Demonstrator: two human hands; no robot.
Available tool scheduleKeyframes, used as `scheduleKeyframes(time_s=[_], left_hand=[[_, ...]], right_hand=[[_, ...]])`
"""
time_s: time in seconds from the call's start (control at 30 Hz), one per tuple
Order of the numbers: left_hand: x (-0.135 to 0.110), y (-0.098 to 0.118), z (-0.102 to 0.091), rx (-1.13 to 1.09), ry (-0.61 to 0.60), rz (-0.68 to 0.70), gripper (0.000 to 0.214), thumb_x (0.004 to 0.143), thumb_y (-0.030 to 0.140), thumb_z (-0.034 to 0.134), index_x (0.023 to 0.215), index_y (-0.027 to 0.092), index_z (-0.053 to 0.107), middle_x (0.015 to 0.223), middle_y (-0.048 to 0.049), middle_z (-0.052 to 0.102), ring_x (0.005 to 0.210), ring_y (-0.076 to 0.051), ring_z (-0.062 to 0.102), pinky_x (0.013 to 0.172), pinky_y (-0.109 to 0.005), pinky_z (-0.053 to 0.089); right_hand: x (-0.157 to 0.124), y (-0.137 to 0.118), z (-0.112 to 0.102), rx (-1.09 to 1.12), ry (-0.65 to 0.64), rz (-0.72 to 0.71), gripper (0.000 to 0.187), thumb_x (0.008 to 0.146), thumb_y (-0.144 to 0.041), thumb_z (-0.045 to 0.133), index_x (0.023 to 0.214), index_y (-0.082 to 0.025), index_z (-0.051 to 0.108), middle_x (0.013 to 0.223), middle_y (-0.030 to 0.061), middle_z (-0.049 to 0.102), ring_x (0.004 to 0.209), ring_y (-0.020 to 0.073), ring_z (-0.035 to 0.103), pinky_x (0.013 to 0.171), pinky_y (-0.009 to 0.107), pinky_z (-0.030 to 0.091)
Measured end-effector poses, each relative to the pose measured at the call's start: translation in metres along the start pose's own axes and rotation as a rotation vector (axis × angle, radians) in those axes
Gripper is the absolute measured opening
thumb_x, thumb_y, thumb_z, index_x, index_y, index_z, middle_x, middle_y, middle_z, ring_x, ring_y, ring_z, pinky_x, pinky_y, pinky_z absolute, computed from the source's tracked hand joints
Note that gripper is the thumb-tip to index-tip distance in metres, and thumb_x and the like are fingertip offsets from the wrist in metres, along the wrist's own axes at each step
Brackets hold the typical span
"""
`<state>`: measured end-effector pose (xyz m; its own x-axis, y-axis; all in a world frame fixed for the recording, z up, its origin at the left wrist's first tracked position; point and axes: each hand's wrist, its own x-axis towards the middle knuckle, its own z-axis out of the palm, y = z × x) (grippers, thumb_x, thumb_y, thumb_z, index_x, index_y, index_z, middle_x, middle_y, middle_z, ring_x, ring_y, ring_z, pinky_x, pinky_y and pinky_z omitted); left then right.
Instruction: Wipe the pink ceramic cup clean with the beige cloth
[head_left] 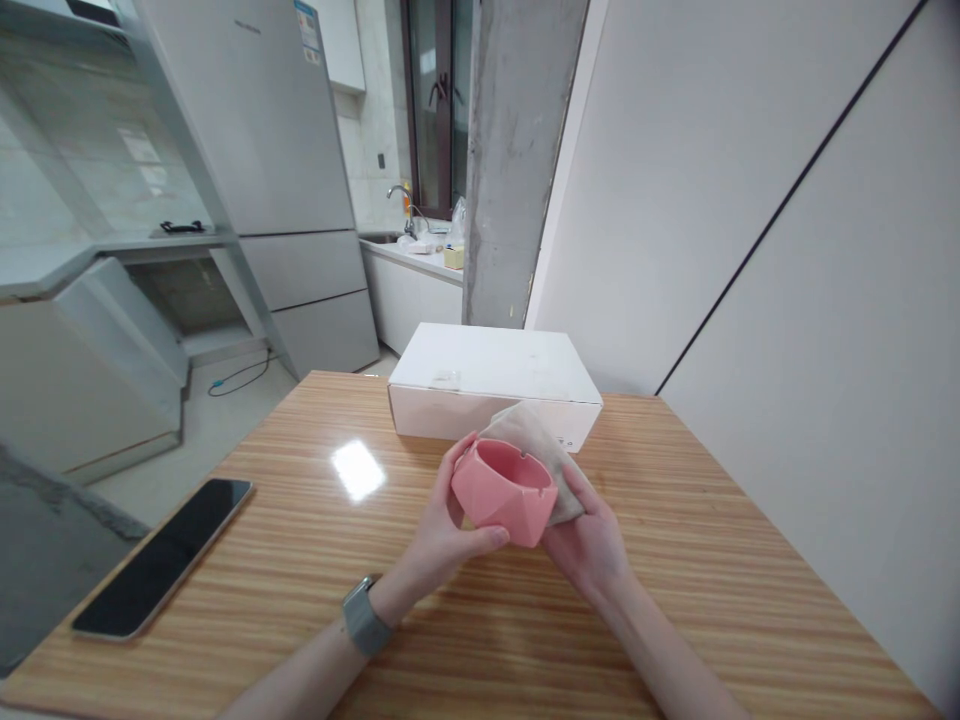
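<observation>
A pink faceted ashtray (504,500) with notches in its rim is held up over the table, tilted so that its hollow shows. My left hand (448,530) grips it from the left, thumb along the lower front and fingers at the far side. A beige-grey cloth (536,440) lies behind and to the right of the ashtray. My right hand (592,540) holds this cloth against the ashtray's right side, with its fingers partly hidden behind the cloth. On my left wrist is a grey-banded watch (366,615).
A white cardboard box (495,365) stands at the table's far edge, just beyond my hands. A dark-screened phone (165,560) lies at the left on the wooden table (300,560). A white wall (787,330) borders the right side.
</observation>
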<state>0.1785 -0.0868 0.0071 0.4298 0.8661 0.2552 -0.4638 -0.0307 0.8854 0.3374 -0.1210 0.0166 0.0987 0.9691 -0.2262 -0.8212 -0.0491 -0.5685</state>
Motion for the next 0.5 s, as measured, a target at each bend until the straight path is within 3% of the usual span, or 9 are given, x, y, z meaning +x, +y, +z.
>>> scheduleKeyframes(time_s=[0.2,0.5], left_hand=[[0.0009,-0.0013,0.0044,-0.004,0.112,0.006,0.104,0.059,0.031,0.087,0.146,0.030,0.032,0.134,-0.0117,0.056,0.119,-0.032,0.056,0.098,-0.042,0.048],[0.0044,-0.0032,0.0027,0.089,0.273,0.002,0.091,0.062,0.031,0.084,0.139,0.026,0.035,0.132,-0.0112,0.056,0.115,-0.028,0.058,0.092,-0.035,0.051]], right_hand=[[-0.0028,0.0015,0.0071,0.023,0.053,0.009,0.034,0.088,-0.035,0.051,0.103,-0.015,0.074,0.107,0.0083,0.077,0.122,0.0272,0.060,0.104,0.043,0.049],[-0.0062,0.0065,0.0059,-0.042,0.004,-0.065,0.031,0.085,-0.036,0.058,0.105,-0.019,0.074,0.113,0.0060,0.075,0.125,0.0268,0.058,0.106,0.042,0.047]])
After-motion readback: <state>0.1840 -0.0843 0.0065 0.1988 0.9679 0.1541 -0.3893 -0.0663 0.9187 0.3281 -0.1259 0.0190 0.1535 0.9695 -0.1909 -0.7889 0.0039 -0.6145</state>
